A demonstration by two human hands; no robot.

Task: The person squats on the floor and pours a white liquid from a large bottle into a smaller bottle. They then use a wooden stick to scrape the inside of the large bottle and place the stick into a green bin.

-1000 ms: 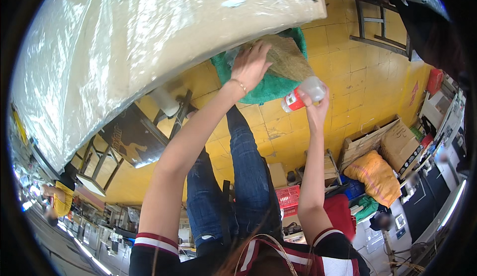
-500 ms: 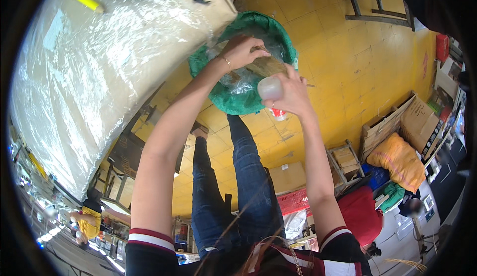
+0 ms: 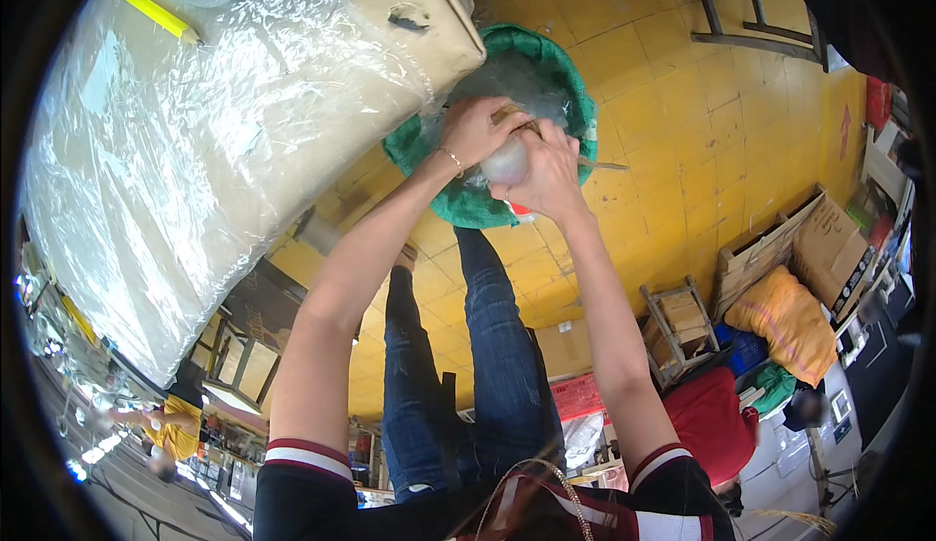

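Both my hands meet over a green sack-like bin [image 3: 582, 83] with crumpled clear plastic [image 3: 522, 78] inside. My left hand [image 3: 480, 132] is closed on a brown, flat strip-like piece [image 3: 505, 112], now mostly hidden by the fingers. My right hand [image 3: 548, 173] is wrapped around a translucent whitish bottle-like thing [image 3: 505, 163], its rounded end toward me. A red-and-white part [image 3: 522, 211] shows below that hand; whether it belongs to the bottle I cannot tell. A thin brown stick [image 3: 604, 165] sticks out to the right beside my right hand.
At left, a table covered with clear plastic [image 3: 195, 180] holds a yellow pencil-shaped cutter or marker [image 3: 151, 8]. A dark metal frame [image 3: 751, 29] stands on the yellow tiled floor [image 3: 673, 112]. Lower right are a cardboard box [image 3: 827, 239], an orange sack [image 3: 785, 322] and a person in red [image 3: 712, 424].
My hands have drawn together, the right one moving left toward the left. The brown piece, earlier stretched between them, is now mostly covered. The view has shifted slightly.
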